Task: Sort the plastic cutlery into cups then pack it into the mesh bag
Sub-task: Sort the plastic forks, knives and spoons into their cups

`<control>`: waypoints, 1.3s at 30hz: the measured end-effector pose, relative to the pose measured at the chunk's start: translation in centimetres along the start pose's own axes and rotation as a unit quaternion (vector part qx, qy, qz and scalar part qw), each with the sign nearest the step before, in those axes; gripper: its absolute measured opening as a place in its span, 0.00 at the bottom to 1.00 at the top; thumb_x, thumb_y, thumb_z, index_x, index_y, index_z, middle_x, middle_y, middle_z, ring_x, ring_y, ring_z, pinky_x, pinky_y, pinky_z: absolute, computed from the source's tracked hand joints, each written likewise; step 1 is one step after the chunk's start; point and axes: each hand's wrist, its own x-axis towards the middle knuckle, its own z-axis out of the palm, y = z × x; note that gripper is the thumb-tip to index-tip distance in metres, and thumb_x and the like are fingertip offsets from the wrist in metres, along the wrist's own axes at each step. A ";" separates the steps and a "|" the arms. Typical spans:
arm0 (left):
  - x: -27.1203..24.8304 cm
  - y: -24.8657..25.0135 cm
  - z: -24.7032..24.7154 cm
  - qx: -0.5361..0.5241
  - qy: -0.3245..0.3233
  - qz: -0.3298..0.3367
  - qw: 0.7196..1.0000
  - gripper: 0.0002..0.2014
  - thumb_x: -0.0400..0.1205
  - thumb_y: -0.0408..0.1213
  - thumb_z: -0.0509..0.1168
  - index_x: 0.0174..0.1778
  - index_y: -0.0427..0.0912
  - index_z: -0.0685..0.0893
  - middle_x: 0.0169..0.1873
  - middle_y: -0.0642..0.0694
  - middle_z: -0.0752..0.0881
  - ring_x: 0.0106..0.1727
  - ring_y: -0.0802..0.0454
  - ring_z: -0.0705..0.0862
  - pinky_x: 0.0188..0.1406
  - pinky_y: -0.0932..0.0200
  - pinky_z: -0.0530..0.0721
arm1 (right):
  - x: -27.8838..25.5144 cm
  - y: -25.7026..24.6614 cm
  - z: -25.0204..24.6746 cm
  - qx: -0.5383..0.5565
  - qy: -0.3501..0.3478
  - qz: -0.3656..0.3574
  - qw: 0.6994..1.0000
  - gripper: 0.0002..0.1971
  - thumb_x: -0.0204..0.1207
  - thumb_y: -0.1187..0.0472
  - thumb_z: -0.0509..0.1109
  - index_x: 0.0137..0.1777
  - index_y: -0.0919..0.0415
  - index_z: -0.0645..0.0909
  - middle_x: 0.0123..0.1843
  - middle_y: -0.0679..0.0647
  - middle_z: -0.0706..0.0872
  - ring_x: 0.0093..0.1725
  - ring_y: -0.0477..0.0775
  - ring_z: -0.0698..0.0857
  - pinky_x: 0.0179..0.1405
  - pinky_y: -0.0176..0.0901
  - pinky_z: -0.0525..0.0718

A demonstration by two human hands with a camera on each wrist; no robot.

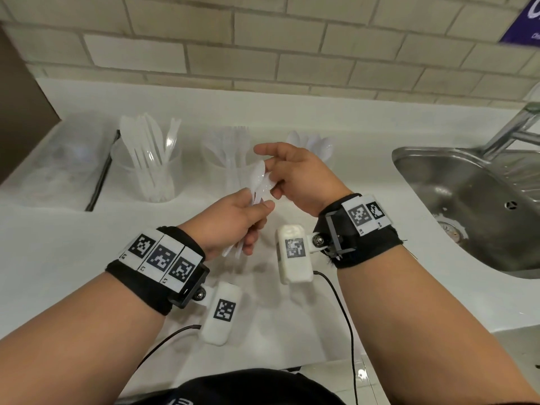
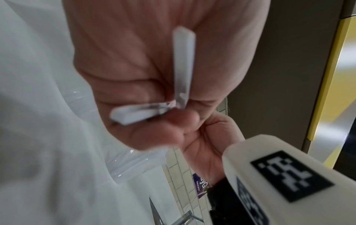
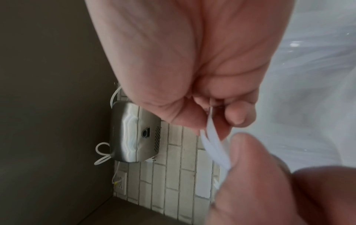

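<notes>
My left hand (image 1: 230, 220) grips a small bunch of white plastic spoons (image 1: 259, 178) by their handles, above the white counter (image 1: 58, 258). Two handle ends (image 2: 183, 60) stick out of its fist in the left wrist view. My right hand (image 1: 295, 173) pinches the spoon bowls from the right; the right wrist view shows a spoon (image 3: 213, 146) between its curled fingers. Behind the hands stand three clear cups: one with knives (image 1: 149, 168), one with forks (image 1: 230, 159), and one with spoons (image 1: 315, 146), partly hidden by my right hand. The translucent mesh bag (image 1: 67, 165) lies at the far left.
A steel sink (image 1: 467, 200) with a faucet (image 1: 514, 127) is set into the counter on the right. A tiled wall (image 1: 263, 48) runs behind the cups. A dark cabinet side (image 1: 23, 97) stands at the left. A steel wall unit (image 3: 134, 134) shows in the right wrist view.
</notes>
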 end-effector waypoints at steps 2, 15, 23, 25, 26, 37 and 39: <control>0.1 -0.2 0.0 0.035 0.007 -0.001 0.999 0.11 0.85 0.44 0.61 0.48 0.40 0.73 0.29 0.47 0.74 0.23 0.53 0.69 0.24 0.56 0.74 | 0.0 0.3 0.0 -0.002 -0.003 0.000 1.000 0.22 0.77 0.79 0.57 0.69 0.68 0.74 0.48 0.60 0.81 0.32 0.52 0.78 0.31 0.36 0.78; 0.1 -0.5 -0.1 0.367 0.072 0.044 0.927 0.24 0.82 0.53 0.61 0.67 0.42 0.70 0.54 0.47 0.81 0.51 0.51 0.82 0.42 0.61 0.74 | -0.6 -1.7 -0.7 -0.196 0.033 0.015 0.980 0.06 0.77 0.67 0.69 0.49 0.61 0.86 0.41 0.51 0.86 0.31 0.50 0.86 0.46 0.47 0.88; -2.8 -0.9 -4.8 0.346 0.149 0.009 0.926 0.26 0.80 0.53 0.65 0.73 0.50 0.73 0.68 0.49 0.74 0.58 0.56 0.80 0.54 0.60 0.76 | 1.2 -7.1 -8.3 -0.339 0.282 -0.083 0.894 0.12 0.75 0.64 0.60 0.50 0.59 0.86 0.46 0.60 0.90 0.42 0.52 0.90 0.40 0.41 0.87; -3.5 -1.0 -6.5 0.357 0.167 -0.007 0.919 0.21 0.79 0.53 0.66 0.67 0.51 0.78 0.66 0.48 0.74 0.58 0.55 0.79 0.54 0.60 0.75 | 2.5 -6.5 -8.4 -0.454 0.266 -0.039 0.850 0.16 0.76 0.67 0.58 0.55 0.67 0.86 0.53 0.64 0.89 0.54 0.62 0.88 0.52 0.50 0.86; -3.7 -1.1 -7.5 0.359 0.183 -0.017 0.915 0.20 0.79 0.53 0.66 0.66 0.51 0.79 0.65 0.48 0.74 0.59 0.54 0.80 0.55 0.59 0.75 | 3.3 -5.8 -8.1 -0.498 0.246 -0.022 0.831 0.16 0.76 0.69 0.57 0.56 0.72 0.84 0.56 0.66 0.88 0.56 0.65 0.86 0.53 0.50 0.84; -3.3 -2.0 -20.1 0.534 0.250 -0.251 0.768 0.27 0.78 0.52 0.64 0.75 0.62 0.69 0.80 0.34 0.53 0.80 0.32 0.52 0.80 0.41 0.55 | 6.1 -4.0 -2.5 -0.568 0.198 -0.046 0.797 0.15 0.80 0.58 0.60 0.58 0.65 0.84 0.59 0.64 0.85 0.63 0.66 0.79 0.68 0.54 0.70; -3.1 -1.9 -21.0 0.558 0.221 -0.287 0.747 0.29 0.78 0.53 0.64 0.76 0.64 0.66 0.82 0.32 0.46 0.83 0.33 0.44 0.81 0.40 0.49 | 5.6 -5.1 0.5 -0.499 0.164 -0.078 0.847 0.14 0.78 0.57 0.62 0.58 0.59 0.84 0.60 0.60 0.86 0.63 0.63 0.81 0.64 0.48 0.73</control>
